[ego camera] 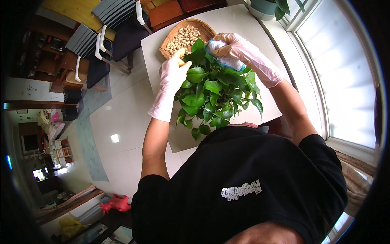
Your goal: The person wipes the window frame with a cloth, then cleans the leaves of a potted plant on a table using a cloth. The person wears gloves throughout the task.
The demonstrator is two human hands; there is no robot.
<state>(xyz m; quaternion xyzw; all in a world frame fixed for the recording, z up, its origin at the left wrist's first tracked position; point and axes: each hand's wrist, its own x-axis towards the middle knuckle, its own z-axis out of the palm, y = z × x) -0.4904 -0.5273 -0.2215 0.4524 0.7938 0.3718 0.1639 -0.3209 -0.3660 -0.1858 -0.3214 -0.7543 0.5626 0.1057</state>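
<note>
A leafy green potted plant point(213, 94), its pot hidden by foliage, stands on the light tabletop point(268, 106) close to my body. In a pale pink glove, my right hand point(230, 47) grips a white cloth with a blue edge point(228, 58) at the plant's far right side. My left hand point(176, 65), gloved alike, is at the far left leaves with thumb and fingers bent; whether a leaf is between them cannot be told. Just beyond both hands lies a woven bamboo basket point(208, 29) of unshelled peanuts point(184, 36).
Chairs with dark seats point(123, 42) stand left of the table, over a tiled floor point(122, 116). A window point(335, 61) runs along the right, with another potted plant point(263, 9) on its sill. A red animal-shaped object point(117, 203) is at the lower left.
</note>
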